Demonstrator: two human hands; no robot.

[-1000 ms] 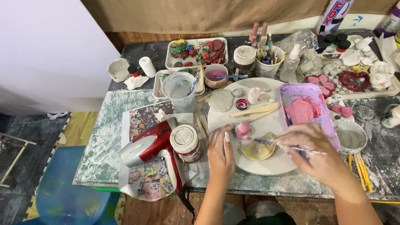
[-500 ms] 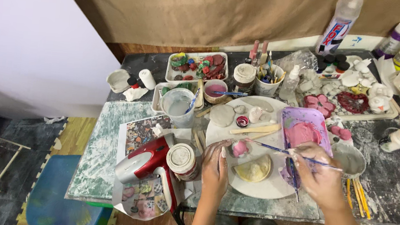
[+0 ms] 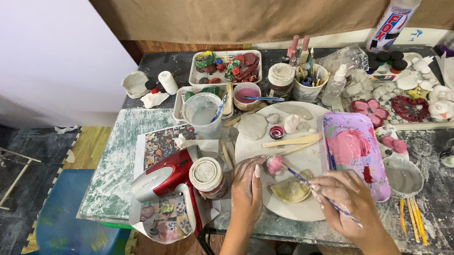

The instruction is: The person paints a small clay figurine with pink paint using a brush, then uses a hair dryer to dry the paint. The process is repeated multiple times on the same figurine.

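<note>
With your left hand (image 3: 248, 184) pinching the small pink piece (image 3: 275, 164) over the white plate (image 3: 306, 212), keep your right hand (image 3: 346, 200), its grip closed around the thin brush (image 3: 314, 187), making light strokes.

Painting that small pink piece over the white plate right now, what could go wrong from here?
1. The small pink piece is pinched only by the left hand fingertips; brush pressure may slip it onto the white plate.
2. The right hand works beside the purple palette, so a wrist may smear the wet pink paint.
3. The jar near the left wrist might get knocked.
</note>
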